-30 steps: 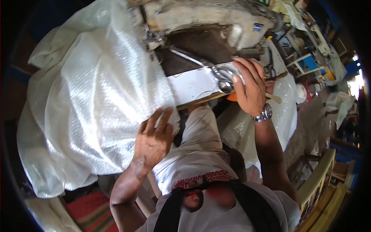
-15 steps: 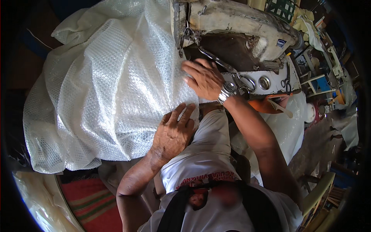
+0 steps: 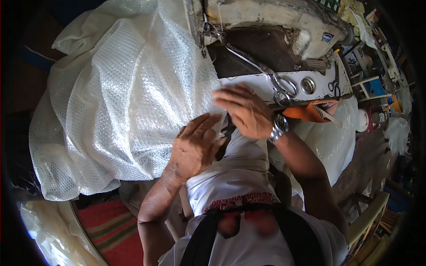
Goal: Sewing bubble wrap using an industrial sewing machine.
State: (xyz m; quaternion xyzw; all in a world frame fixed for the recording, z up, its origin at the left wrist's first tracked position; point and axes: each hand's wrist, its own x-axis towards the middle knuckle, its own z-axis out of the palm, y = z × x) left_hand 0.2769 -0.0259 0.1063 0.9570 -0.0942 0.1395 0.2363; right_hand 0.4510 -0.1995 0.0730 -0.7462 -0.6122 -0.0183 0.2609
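Observation:
A big sheet of clear bubble wrap (image 3: 120,93) lies in folds over the left side of the sewing table and hangs toward me. Close to its near right corner, my left hand (image 3: 191,148) rests on the sheet, fingers stretched out and thumb apart. My right hand (image 3: 248,113), wearing a metal watch (image 3: 279,127), is just right of the sheet's edge. Its fingers are extended toward that edge, slightly smeared, and I see nothing held in them. Behind both hands stands a worn, pale sewing machine (image 3: 275,20), its needle area beside the bubble wrap.
Large metal scissors (image 3: 262,66) lie on the machine bed. To their right are a round metal dish (image 3: 308,85) and small dark scissors (image 3: 333,84). An orange holder (image 3: 306,113) hangs at the table's front edge. A striped red cloth (image 3: 108,226) is at lower left.
My right hand has come back toward me, off the sheet's right edge. My left hand has shifted slightly left and up. The view has moved a little, and the large scissors show more fully.

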